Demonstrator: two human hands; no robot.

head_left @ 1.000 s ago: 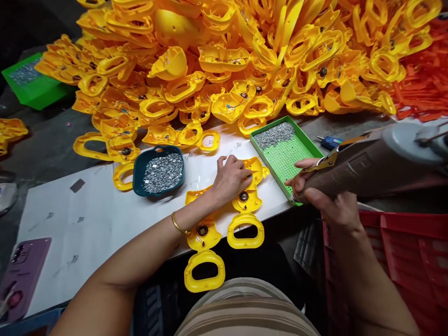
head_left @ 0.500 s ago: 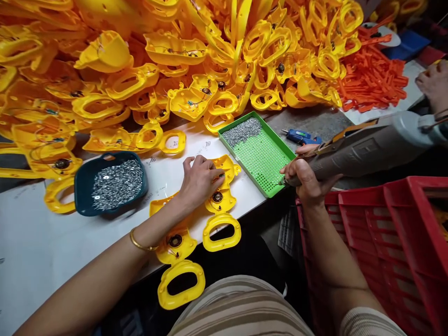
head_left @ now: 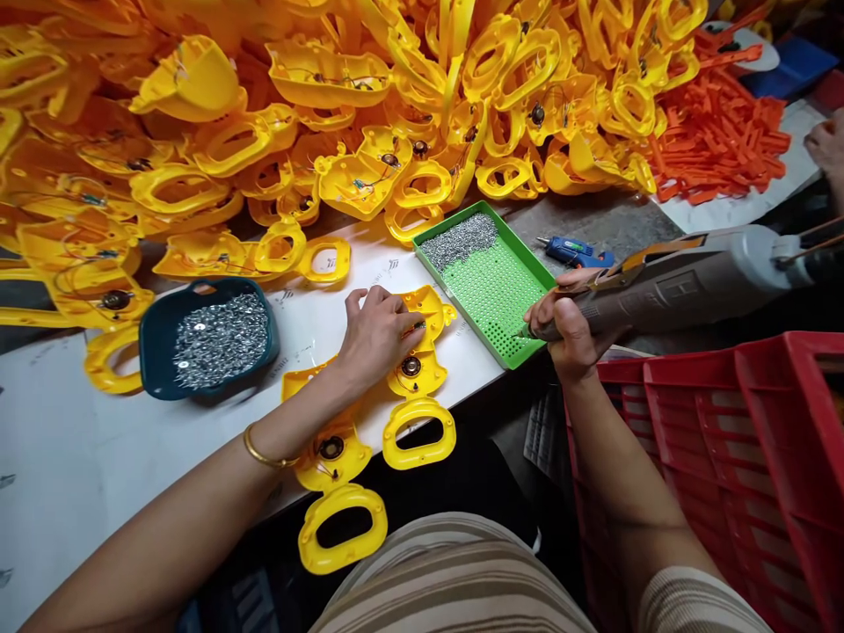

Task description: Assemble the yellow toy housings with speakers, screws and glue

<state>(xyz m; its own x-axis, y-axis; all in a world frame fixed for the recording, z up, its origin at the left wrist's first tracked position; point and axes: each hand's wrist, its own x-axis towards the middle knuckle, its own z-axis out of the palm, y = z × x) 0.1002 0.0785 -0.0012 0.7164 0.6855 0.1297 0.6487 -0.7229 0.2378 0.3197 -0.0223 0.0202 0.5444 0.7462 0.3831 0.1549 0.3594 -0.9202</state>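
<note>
The left hand (head_left: 377,332) is laid palm down on a yellow plastic shell (head_left: 414,369) at the near edge of the white worktop (head_left: 85,457), its fingers pressing the shell's upper part. A second yellow shell (head_left: 333,479) lies just beside it, under the left wrist. The right hand (head_left: 560,327) is clenched around a grey electric screwdriver (head_left: 665,286), whose tip is lowered to the near corner of a green tray (head_left: 505,299) of screws. A dark teal bowl (head_left: 162,330) of screws sits to the left. A heap of yellow shells (head_left: 343,105) is piled behind, and a red crate (head_left: 745,457) stands to the right.
</note>
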